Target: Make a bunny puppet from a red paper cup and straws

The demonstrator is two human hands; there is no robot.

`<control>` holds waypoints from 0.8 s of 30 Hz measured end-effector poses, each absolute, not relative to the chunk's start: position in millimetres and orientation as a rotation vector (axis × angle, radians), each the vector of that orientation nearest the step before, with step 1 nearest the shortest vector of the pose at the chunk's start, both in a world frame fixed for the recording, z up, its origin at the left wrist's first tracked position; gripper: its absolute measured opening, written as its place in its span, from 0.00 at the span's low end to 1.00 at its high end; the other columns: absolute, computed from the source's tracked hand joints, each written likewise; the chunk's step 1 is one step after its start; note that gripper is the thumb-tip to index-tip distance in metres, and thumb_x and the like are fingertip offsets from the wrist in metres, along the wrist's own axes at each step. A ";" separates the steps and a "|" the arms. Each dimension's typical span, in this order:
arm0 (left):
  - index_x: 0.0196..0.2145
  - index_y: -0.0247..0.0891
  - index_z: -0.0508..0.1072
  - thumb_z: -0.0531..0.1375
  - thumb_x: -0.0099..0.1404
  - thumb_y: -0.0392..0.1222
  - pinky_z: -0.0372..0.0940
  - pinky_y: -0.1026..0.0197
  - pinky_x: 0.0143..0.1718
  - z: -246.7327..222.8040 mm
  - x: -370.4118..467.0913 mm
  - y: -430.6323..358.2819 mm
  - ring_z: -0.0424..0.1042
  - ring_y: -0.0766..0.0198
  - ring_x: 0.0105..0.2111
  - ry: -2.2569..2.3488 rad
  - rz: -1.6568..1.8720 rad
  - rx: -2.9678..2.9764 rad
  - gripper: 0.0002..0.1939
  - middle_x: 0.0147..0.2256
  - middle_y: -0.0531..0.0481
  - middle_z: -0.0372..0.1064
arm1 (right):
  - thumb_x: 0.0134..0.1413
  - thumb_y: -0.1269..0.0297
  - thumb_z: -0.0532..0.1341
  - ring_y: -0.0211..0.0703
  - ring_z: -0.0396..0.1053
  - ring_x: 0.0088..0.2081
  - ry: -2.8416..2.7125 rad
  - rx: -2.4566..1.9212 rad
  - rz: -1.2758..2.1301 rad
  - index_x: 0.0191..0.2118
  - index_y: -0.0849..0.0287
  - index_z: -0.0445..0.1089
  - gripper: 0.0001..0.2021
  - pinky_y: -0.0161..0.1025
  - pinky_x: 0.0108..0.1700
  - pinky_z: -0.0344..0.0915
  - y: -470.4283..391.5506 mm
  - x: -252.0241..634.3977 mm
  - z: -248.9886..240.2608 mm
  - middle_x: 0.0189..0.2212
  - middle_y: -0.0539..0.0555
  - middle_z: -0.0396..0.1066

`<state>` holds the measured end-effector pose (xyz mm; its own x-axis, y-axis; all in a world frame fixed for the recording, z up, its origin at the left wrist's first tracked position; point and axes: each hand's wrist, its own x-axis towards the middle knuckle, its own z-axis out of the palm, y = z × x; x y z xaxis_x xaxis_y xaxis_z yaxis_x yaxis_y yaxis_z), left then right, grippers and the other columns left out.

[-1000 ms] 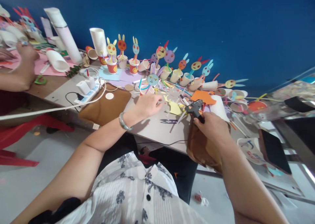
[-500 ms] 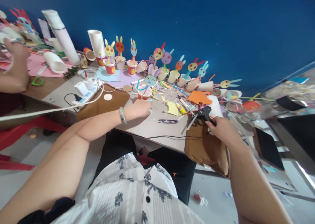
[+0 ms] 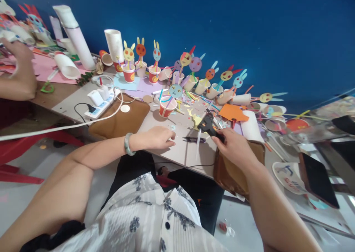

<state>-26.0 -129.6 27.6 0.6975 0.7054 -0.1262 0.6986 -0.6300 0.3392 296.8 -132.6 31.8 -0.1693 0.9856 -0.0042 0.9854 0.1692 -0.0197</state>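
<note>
A black hot glue gun (image 3: 207, 124), a pale glue stick (image 3: 198, 145) jutting from it, is gripped firmly by its handle in a crafter's right hand (image 3: 235, 146) above purple-black thread snips (image 3: 191, 139). Half a second earlier it was over the brown pad (image 3: 238, 167) at right; the swing inward puts it closer to the small round "Hi" tag (image 3: 173, 127), lying on the tabletop (image 3: 183, 156). The left hand (image 3: 155, 137) has drawn back from the red paper cup (image 3: 165, 112) with its blue rabbit face (image 3: 175, 91), leaving cup and tag within easy reach. Its fingers curl loosely; whether they pinch anything cannot be told. Beyond, rabbit-faced cups line the blue wall (image 3: 172, 12); at left, a co-worker's hand (image 3: 20, 54).
</note>
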 end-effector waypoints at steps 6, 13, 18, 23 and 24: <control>0.43 0.35 0.80 0.58 0.77 0.42 0.67 0.55 0.41 16.5 -39.3 -128.6 0.81 0.51 0.42 1.174 0.065 2.636 0.12 0.42 0.38 0.83 | 0.73 0.58 0.54 0.64 0.78 0.55 -2.460 -2.212 -0.016 0.56 0.63 0.74 0.18 0.50 0.52 0.71 -121.2 261.6 27.5 0.55 0.70 0.78; 0.44 0.31 0.79 0.54 0.76 0.35 0.68 0.53 0.39 26.7 -28.4 -99.5 0.82 0.49 0.41 1.240 0.087 2.675 0.13 0.41 0.34 0.82 | 0.73 0.60 0.52 0.65 0.79 0.55 -2.380 -2.348 -0.142 0.59 0.67 0.73 0.21 0.50 0.50 0.72 -98.8 256.2 18.0 0.56 0.74 0.76; 0.48 0.27 0.79 0.55 0.74 0.31 0.68 0.54 0.39 36.0 -10.3 -81.6 0.82 0.47 0.42 1.272 -0.103 2.667 0.13 0.41 0.31 0.81 | 0.74 0.60 0.52 0.65 0.78 0.56 -2.350 -2.383 -0.111 0.59 0.69 0.74 0.21 0.50 0.52 0.72 -86.3 256.7 13.7 0.56 0.75 0.76; 0.51 0.26 0.78 0.53 0.74 0.28 0.68 0.54 0.39 28.1 -5.1 -75.9 0.83 0.48 0.42 1.302 -0.096 2.619 0.15 0.41 0.31 0.81 | 0.74 0.58 0.54 0.64 0.78 0.57 -2.369 -2.372 -0.044 0.58 0.68 0.75 0.21 0.50 0.54 0.71 -77.3 261.9 11.9 0.57 0.74 0.77; 0.51 0.26 0.77 0.52 0.74 0.28 0.68 0.54 0.39 25.5 -4.8 -76.5 0.83 0.48 0.41 1.315 -0.082 2.612 0.16 0.41 0.31 0.81 | 0.74 0.58 0.55 0.64 0.78 0.56 -2.368 -2.377 -0.033 0.57 0.67 0.76 0.20 0.49 0.53 0.71 -76.1 263.1 11.4 0.56 0.73 0.77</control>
